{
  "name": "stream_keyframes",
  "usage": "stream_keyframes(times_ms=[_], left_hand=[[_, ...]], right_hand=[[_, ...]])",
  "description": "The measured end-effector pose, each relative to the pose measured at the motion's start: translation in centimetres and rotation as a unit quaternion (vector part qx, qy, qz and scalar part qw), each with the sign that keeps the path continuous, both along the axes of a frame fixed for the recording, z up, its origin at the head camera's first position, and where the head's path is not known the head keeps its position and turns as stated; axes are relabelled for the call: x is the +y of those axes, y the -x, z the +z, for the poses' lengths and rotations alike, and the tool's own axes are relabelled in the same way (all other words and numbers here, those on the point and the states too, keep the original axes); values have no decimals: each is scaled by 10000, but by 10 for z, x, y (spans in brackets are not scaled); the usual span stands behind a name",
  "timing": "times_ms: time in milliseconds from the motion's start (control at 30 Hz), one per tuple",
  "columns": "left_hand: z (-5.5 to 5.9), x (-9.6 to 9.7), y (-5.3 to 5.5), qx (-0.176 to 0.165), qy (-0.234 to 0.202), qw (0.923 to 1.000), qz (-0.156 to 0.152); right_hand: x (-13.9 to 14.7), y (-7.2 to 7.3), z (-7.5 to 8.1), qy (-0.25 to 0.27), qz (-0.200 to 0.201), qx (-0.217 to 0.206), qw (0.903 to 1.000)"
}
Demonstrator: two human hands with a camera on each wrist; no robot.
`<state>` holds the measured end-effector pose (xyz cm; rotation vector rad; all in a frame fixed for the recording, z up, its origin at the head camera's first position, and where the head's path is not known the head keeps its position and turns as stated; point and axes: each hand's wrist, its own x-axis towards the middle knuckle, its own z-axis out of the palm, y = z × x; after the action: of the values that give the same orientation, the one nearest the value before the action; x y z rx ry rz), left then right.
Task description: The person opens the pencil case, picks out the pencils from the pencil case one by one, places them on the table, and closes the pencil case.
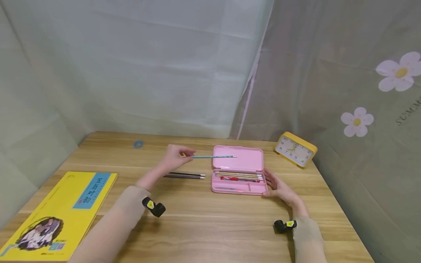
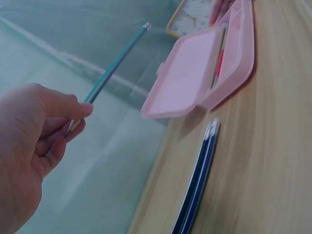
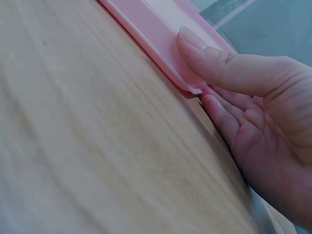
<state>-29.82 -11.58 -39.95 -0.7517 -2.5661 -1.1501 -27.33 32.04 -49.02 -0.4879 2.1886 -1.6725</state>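
In my left hand (image 1: 175, 157) a teal pencil (image 1: 213, 156) is pinched between thumb and fingertips. The pencil is held level above the table, its eraser end pointing right over the raised lid of a pink pencil case (image 1: 256, 188). The case lies open, with several pencils (image 1: 238, 175) and a red pen (image 1: 239, 179) in its long compartment. My right hand (image 1: 279, 188) grips the case's right end, the thumb (image 3: 219, 66) on its near side and the fingers along its end. Two dark pencils (image 2: 200, 170) lie side by side left of the case, under my left hand.
A yellow alarm clock (image 1: 296, 149) stands behind the case at the right. Near the table's back edge lies a blue ring (image 1: 138, 144). A yellow book (image 1: 56, 215) covers the left front of the table. Curtains (image 1: 164, 73) hang behind and beside it.
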Motion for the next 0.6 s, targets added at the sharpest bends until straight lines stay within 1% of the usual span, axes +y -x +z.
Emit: stream_keyframes(times_ms=[67, 133, 233, 367, 467, 600], left_hand=[[0, -10, -1, 86, -95, 9999, 24], [0, -21, -2, 78, -162, 9998, 77], [-1, -37, -5, -166, -217, 9994, 190], [-2, -58, -8, -428, -81, 9985, 346], [-4, -72, -11, -465, 36, 9979, 457], [-8, -89, -15, -596, 118, 9965, 575]], right_hand=[[0, 0, 0, -10, -19, -4, 10000], [1, -1, 0, -10, -16, 11, 10000], [1, -1, 0, 31, 4, 30, 10000], [1, 0, -1, 50, 9, 47, 10000], [1, -1, -1, 40, 3, 28, 10000], [1, -1, 0, 23, 16, 4, 10000]])
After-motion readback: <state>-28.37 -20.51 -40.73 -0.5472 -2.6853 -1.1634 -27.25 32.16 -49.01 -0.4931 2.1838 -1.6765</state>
